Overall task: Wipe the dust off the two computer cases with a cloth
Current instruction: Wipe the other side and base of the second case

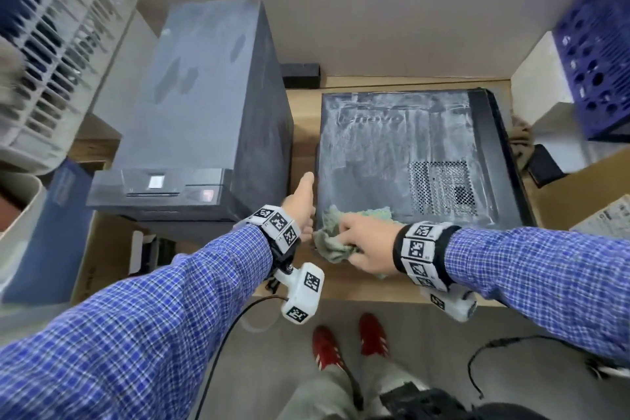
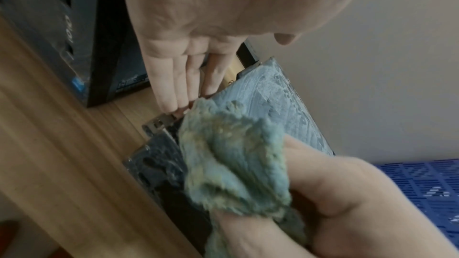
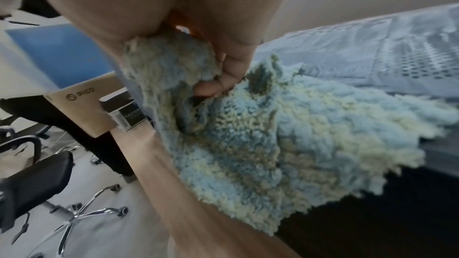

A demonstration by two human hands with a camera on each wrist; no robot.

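Observation:
A dusty grey computer case (image 1: pixel 211 106) stands upright on the left of the wooden desk (image 1: pixel 303 136). A second case (image 1: pixel 402 153) lies flat to its right, its dusty top streaked with wipe marks (image 2: pixel 285 101) (image 3: pixel 372 50). My right hand (image 1: pixel 368 245) grips a bunched blue-green cloth (image 1: pixel 335 235) (image 2: pixel 233 160) (image 3: pixel 273 134) at the flat case's near left corner. My left hand (image 1: pixel 301 201) lies with straight fingers (image 2: pixel 178 77) against the flat case's left side, in the gap between the two cases.
A white slatted crate (image 1: pixel 58 44) is at the upper left and a blue crate (image 1: pixel 593 54) at the upper right. A cardboard box (image 1: pixel 579 187) sits right of the flat case. A blue box (image 1: pixel 51 232) is at the left, and an office chair (image 3: pixel 37 183) stands on the floor.

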